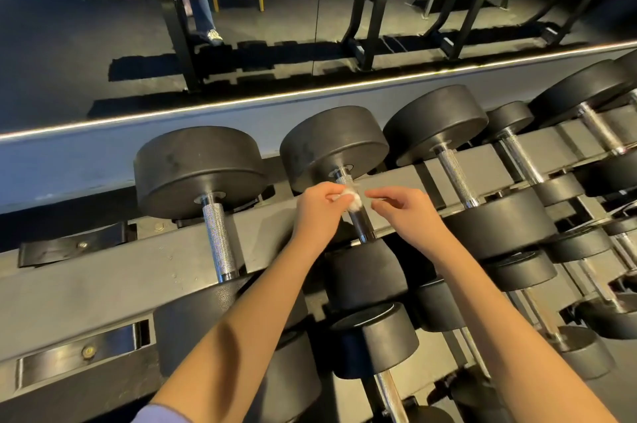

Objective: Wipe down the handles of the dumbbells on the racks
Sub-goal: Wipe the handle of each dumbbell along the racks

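Room: a dim gym, with a mirror wall point(241, 26) behind the dumbbell rack point(103, 284) that reflects more racks and dark flooring.
Landmark: the dumbbell under the hands point(334, 146), which lies tilted across the rack's grey beams among the larger black dumbbells on the top tier.
Handle: its chrome handle point(362, 226) runs from the far head down toward the near head, knurled at the top and smoother lower down.
Wad: a white wad point(355, 200), tissue or cloth, sits against the upper part of that handle.
Left grip: the left grip point(319, 212), a bare hand just left of the handle, pinches the wad between thumb and curled fingers.
Right grip: the right grip point(406, 212) is just right of the handle with its fingers loosely curled toward the wad. I cannot tell whether the fingertips touch it.
Neighbours: one bare handle point(219, 240) lies to the landmark's left and another point(456, 178) to its right.
Handling: the dumbbell looks heavy and rigid, so it is probably best left seated in the rack. The wad looks soft and light and may snag or shred on the knurling, so wrapping it round the bar and sliding it lengthwise seems wise.
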`<state>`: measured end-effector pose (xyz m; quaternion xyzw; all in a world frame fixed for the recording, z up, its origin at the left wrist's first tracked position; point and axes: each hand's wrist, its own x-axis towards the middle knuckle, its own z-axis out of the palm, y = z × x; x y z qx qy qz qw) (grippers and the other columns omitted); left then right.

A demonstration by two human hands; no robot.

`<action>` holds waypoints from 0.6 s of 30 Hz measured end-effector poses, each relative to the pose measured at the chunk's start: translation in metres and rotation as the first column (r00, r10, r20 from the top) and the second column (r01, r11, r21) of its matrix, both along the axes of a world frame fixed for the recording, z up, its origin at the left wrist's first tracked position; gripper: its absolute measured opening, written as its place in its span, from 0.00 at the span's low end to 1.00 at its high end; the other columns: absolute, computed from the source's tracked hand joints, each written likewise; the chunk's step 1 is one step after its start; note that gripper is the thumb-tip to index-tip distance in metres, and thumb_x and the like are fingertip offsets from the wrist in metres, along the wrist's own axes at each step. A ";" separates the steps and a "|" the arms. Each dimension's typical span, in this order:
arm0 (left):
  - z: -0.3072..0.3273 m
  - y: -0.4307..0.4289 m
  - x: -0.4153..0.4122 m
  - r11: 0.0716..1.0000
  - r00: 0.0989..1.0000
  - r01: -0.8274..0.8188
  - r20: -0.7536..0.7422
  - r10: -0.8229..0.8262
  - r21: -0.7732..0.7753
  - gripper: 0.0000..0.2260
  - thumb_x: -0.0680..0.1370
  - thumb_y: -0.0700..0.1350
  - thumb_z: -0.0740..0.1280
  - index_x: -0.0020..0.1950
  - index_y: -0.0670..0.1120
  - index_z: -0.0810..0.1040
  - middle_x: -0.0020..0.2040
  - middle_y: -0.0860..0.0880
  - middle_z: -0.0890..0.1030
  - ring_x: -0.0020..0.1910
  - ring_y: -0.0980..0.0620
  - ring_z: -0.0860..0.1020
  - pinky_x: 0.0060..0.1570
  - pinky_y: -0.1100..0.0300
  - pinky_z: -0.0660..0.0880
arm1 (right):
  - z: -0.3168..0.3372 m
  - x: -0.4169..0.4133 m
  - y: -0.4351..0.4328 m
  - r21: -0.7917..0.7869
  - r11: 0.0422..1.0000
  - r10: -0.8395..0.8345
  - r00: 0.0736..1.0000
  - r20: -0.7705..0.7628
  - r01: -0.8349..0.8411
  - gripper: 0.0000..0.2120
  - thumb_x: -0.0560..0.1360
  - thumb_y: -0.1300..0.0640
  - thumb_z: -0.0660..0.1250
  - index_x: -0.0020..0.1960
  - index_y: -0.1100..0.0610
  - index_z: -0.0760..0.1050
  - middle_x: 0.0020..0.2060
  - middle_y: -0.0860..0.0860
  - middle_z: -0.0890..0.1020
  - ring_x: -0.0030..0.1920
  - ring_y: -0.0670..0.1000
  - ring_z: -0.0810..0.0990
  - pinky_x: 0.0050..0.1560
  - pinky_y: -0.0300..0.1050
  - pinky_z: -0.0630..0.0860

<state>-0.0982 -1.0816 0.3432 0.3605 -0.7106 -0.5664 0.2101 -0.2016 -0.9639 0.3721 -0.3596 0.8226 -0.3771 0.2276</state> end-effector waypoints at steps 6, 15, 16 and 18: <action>-0.012 -0.007 -0.020 0.976 0.975 -0.202 0.074 0.208 -0.085 0.11 0.78 0.41 0.65 0.59 0.42 0.80 0.54 0.48 0.81 0.52 0.53 0.76 0.49 0.65 0.69 | -0.022 0.000 0.013 0.080 0.974 -0.203 0.975 -0.093 0.210 0.14 0.80 0.49 0.60 0.59 0.53 0.78 0.51 0.49 0.82 0.52 0.50 0.78 0.56 0.49 0.75; -0.033 -0.010 -0.023 0.999 0.989 -0.035 0.146 0.037 -0.018 0.07 0.76 0.43 0.69 0.52 0.43 0.83 0.47 0.49 0.83 0.48 0.52 0.79 0.48 0.60 0.74 | -0.023 -0.001 0.010 0.035 0.974 -0.220 0.971 -0.094 0.224 0.15 0.80 0.47 0.58 0.57 0.52 0.79 0.47 0.47 0.82 0.50 0.48 0.78 0.53 0.49 0.75; -0.036 -0.007 -0.019 0.999 0.987 -0.005 0.159 -0.002 0.038 0.06 0.75 0.43 0.70 0.51 0.43 0.83 0.46 0.49 0.82 0.48 0.52 0.79 0.49 0.58 0.75 | -0.023 -0.001 0.009 0.038 0.973 -0.226 0.970 -0.093 0.230 0.15 0.80 0.46 0.58 0.57 0.51 0.79 0.47 0.47 0.81 0.49 0.48 0.78 0.53 0.50 0.75; -0.043 0.002 -0.014 0.997 0.979 0.030 0.199 -0.044 0.073 0.09 0.75 0.43 0.71 0.53 0.43 0.82 0.48 0.48 0.82 0.48 0.51 0.80 0.46 0.62 0.75 | -0.024 -0.001 0.009 0.050 0.970 -0.233 0.968 -0.096 0.238 0.16 0.80 0.45 0.57 0.58 0.51 0.78 0.48 0.46 0.81 0.50 0.48 0.78 0.54 0.50 0.75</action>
